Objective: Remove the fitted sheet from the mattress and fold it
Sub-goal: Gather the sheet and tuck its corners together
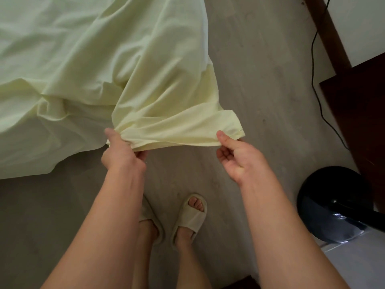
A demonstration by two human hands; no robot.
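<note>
1. A pale grey floor (260, 80) fills the room underfoot, and the person stands on it in cream open-toed slippers (190, 217), close to the camera, at the foot of the bed.
2. Both bare forearms reach forward from the lower edge of the view, and the two hands are held apart with a stretch of cloth between them.
3. The left hand (123, 151) grips the gathered hem of the fitted sheet (166, 113), thumb on top and fingers curled beneath the fabric.
4. The right hand (235, 155) pinches the same hem further along, thumb pressed on the upper face and the curled fingers below (a short flap of the corner sticks out past the thumb).
5. The held edge hangs taut above the floor, just in front of the feet.
6. From there the pale yellow-green sheet rises away to the upper left, where it lies crumpled in loose folds over the mattress (31, 147).
7. To the right, near the wall, stand a round black fan base (331, 207), a thin black cable (314, 65) and dark wooden furniture (358, 113).
</note>
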